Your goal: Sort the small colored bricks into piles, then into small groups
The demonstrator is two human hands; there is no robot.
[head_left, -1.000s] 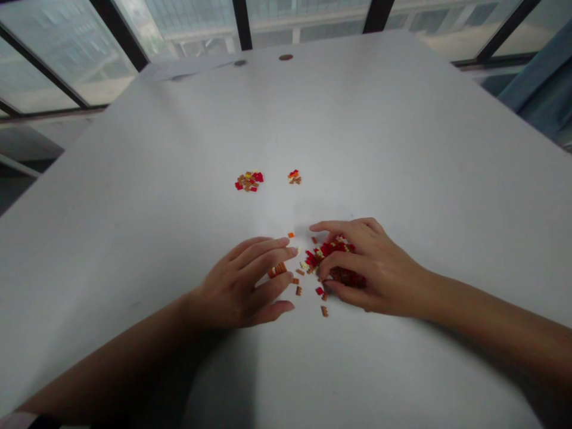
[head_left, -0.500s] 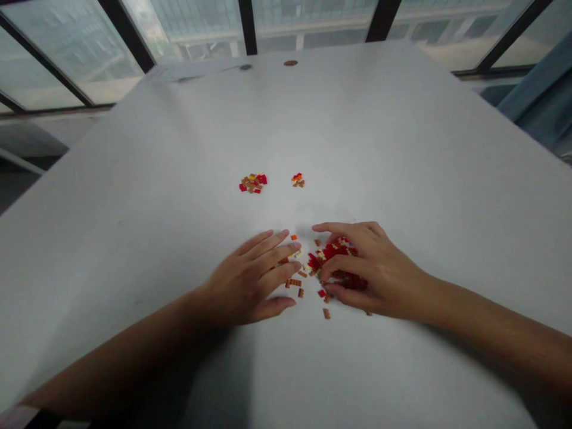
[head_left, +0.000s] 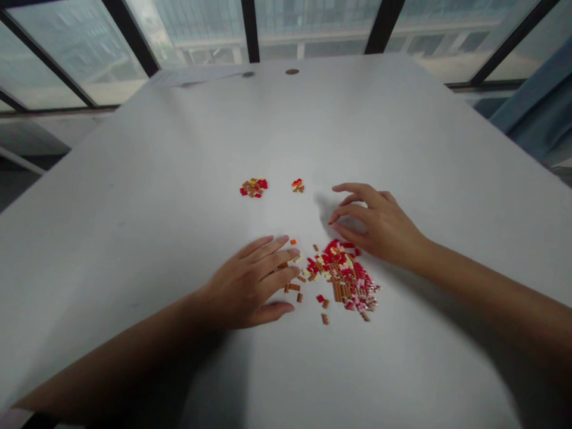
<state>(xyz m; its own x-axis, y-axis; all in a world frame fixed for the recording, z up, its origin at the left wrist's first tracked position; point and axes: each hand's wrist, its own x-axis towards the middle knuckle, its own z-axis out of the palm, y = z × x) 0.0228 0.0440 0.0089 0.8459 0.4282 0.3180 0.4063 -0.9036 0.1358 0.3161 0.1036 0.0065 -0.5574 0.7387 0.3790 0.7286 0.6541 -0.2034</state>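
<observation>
A big heap of tiny red, brown, pink and cream bricks [head_left: 344, 277] lies on the white table [head_left: 179, 179]. My left hand [head_left: 250, 283] rests flat beside its left edge, fingers stretched out over a few loose brown bricks [head_left: 292, 287]. Beyond the heap, my right hand [head_left: 375, 223] hovers with curled fingers, thumb and fingertips pinched near a small brick I can barely make out. Farther back sit two little sorted piles: a red and brown pile [head_left: 253, 187] and a smaller pile [head_left: 297, 185].
Windows with dark frames run behind the table's far edge. Two small round holes [head_left: 292, 71] mark the table's far end. A blue-grey cloth [head_left: 531, 113] hangs at the right. A stray brown brick [head_left: 325, 319] lies near the heap.
My right hand has lifted off the big heap and moved back towards the small piles, uncovering the heap. My left hand has barely shifted, its fingers now flatter.
</observation>
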